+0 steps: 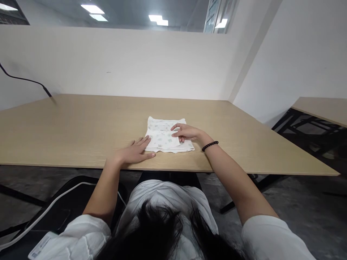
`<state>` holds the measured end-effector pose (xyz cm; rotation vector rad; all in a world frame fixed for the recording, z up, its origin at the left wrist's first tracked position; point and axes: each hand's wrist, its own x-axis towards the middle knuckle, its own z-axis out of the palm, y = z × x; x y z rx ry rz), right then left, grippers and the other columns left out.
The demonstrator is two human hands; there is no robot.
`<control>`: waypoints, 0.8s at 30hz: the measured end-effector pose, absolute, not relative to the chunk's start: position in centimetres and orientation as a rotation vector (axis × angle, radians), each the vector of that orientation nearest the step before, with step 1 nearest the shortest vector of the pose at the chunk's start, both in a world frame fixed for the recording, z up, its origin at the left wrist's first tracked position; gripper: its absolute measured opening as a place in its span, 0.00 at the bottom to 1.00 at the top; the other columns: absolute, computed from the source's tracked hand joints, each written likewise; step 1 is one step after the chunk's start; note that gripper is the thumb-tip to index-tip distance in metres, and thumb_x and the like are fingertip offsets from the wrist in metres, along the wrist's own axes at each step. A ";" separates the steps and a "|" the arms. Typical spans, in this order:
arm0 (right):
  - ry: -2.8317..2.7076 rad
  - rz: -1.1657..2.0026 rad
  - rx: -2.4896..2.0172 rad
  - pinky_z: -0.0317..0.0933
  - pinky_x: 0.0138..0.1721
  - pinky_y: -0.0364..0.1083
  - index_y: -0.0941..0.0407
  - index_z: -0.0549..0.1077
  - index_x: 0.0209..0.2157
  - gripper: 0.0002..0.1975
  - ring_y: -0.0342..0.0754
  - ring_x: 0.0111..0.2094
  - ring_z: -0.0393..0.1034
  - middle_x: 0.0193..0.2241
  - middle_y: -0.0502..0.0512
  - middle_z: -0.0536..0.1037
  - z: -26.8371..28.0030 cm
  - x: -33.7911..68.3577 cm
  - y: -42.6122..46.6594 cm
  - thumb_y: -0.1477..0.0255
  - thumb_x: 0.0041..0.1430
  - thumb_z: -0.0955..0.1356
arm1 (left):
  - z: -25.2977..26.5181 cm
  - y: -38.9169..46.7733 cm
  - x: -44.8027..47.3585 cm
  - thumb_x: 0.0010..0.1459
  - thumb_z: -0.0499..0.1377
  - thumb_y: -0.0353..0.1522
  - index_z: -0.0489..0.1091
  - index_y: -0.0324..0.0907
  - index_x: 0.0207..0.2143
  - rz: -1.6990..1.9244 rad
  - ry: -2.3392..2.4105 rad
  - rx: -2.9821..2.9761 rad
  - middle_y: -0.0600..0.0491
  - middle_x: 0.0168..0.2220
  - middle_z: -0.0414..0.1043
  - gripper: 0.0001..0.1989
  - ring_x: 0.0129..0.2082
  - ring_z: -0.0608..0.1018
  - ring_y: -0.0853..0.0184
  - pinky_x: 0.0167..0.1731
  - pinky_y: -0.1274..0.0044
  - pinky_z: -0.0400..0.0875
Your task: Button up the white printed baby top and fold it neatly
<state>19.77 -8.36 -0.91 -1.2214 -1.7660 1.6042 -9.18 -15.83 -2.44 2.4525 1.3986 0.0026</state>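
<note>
A white cloth with a small faint print lies folded near the front edge of the table, its top layer turned over to the left part and a lower layer showing at the back and right. My left hand rests flat, fingers spread, with its fingertips on the cloth's left edge. At the right edge of the top layer is my right hand; its thumb lies on the fabric, the index finger reaches out and the other fingers curl at the layer's edge, seeming to pinch it.
The light wood table runs back to a white partition. A black cable hangs at the left rear. Another table stands at the right. Beside me at the left are a black chair and a white cord.
</note>
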 end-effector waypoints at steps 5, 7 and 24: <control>-1.917 1.556 -1.198 0.59 0.17 0.37 0.54 0.66 0.45 0.22 0.39 0.15 0.64 0.16 0.43 0.70 -0.5 19.8 -8.4 0.68 0.52 0.76 | -4.0 -19.0 -10.0 0.61 0.47 0.56 0.44 0.48 0.70 0.239 1.480 2.460 0.50 0.71 0.39 0.41 0.70 0.38 0.51 0.66 0.54 0.35; -1.968 1.549 -1.236 0.57 0.16 0.37 0.55 0.67 0.44 0.23 0.39 0.15 0.63 0.16 0.43 0.70 -0.6 19.9 -8.3 0.69 0.50 0.77 | -4.1 -19.3 -10.2 0.61 0.49 0.55 0.48 0.50 0.69 0.309 1.465 2.481 0.50 0.70 0.43 0.39 0.70 0.40 0.50 0.66 0.54 0.36; -1.793 1.642 -0.978 0.67 0.23 0.37 0.54 0.64 0.44 0.20 0.39 0.21 0.69 0.23 0.45 0.74 -1.6 18.7 -8.8 0.74 0.52 0.74 | -2.3 -15.6 -7.5 0.56 0.42 0.62 0.45 0.33 0.69 0.040 1.784 2.386 0.39 0.70 0.41 0.52 0.70 0.44 0.45 0.64 0.51 0.27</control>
